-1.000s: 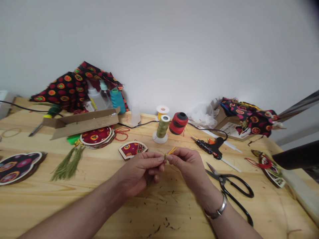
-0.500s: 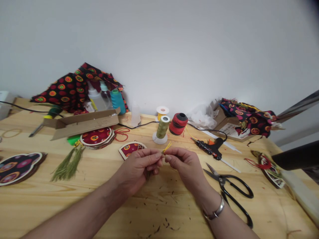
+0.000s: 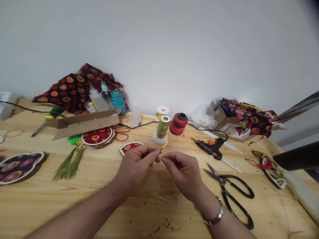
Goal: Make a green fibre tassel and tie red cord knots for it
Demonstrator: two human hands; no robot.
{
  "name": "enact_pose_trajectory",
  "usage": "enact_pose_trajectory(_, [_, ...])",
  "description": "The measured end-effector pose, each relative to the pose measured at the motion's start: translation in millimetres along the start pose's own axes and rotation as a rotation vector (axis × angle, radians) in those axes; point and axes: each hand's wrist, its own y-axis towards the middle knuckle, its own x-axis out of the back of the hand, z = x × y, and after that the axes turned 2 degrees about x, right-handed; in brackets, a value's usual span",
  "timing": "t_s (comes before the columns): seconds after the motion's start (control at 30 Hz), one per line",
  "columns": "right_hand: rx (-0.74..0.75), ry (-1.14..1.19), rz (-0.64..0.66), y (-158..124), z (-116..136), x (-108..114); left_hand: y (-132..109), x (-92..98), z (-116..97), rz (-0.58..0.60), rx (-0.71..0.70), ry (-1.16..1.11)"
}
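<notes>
Near the middle of the table, my left hand (image 3: 139, 167) pinches a short yellow cord (image 3: 164, 144) between thumb and forefinger, its looped end sticking up past the fingertips. My right hand (image 3: 184, 172) is close beside it, thumb and forefinger pressed together; what they grip is too small to make out. A spool of olive-green thread (image 3: 163, 127) stands upright just beyond the hands. Partly hidden behind my left hand lies a fan-shaped fabric piece (image 3: 126, 148) with a pale rim. Black-handled scissors (image 3: 222, 181) rest, blades parted, to the right of my right hand.
A red and black thread cone (image 3: 178, 123) and a yellow cord spool (image 3: 162, 113) stand behind. The glue gun (image 3: 210, 148) lies right. Leftward are an open cardboard tray (image 3: 87, 123), round fabric pieces (image 3: 97, 136), a green tassel (image 3: 69, 163) and a cloud-shaped piece (image 3: 21, 167). Dark scraps dot the tabletop.
My hands have drawn slightly apart at the fingertips. The yellow cord has shifted a little left and down with my left hand, and the right fingers have come away from it.
</notes>
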Motion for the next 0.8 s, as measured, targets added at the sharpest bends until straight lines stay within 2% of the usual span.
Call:
enact_pose_trajectory(0.37, [0.069,-0.135,0.061,-2.8,5.8,4.6,-2.1,-0.8,0.8,-0.072,-0.088,0.117])
enact_pose_trajectory(0.8, [0.135,-0.217,0.117,-5.6,7.1,6.9,-2.9,-2.2,4.7,-0.084,-0.091,0.154])
